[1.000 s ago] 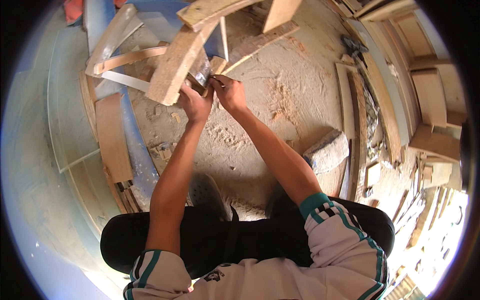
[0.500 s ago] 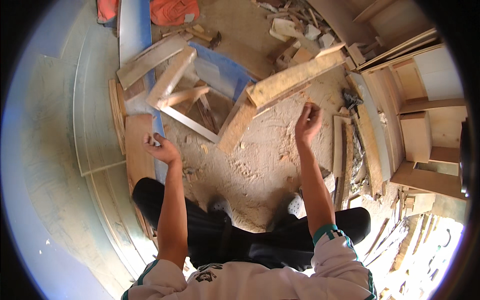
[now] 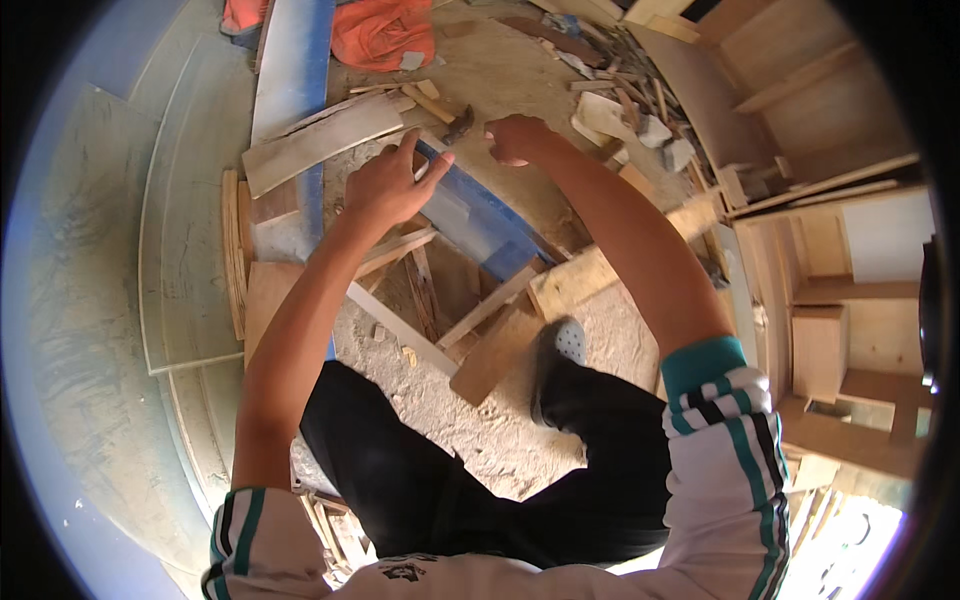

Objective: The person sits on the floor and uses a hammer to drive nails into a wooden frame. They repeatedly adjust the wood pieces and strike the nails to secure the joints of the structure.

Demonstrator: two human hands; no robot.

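**Both hands at the top of a blue-painted wood frame**

L hand [image 3: 385,185] is laid w/ spread fingers [image 3: 408,148] over the top corner of the blue-painted wooden frame panel [image 3: 478,225]; thumb is pointed right along the blue edge. Nothing is clamped: hand is open, palm resting on or just above the wood – contact can't be told for sure. R hand [image 3: 517,138] is curled into a loose fist just right of the L one, above the same corner; whether anything is pinched inside can't be told. A dark-headed hammer w/ pale wooden handle [image 3: 445,113] is seen lying on the ground just beyond, between the 2 hands, touched by neither as far as can be seen.

The blue panel is tilted, running down-right from the hands to a pale thick timber beam [image 3: 590,275] lying across the sandy, sawdust-strewn floor [image 3: 480,440]. Thin pale wooden slats [image 3: 490,305] are crossed below the panel. A grey weathered plank [image 3: 320,140] is set left of the L hand, over a long blue-and-white board [image 3: 290,70]. An orange cloth bundle [image 3: 385,30] is seen at top. Plywood cabinet parts [image 3: 830,320] are stacked at R. A shoe w/ a dotted pale toe [image 3: 565,345] is planted beside the beam
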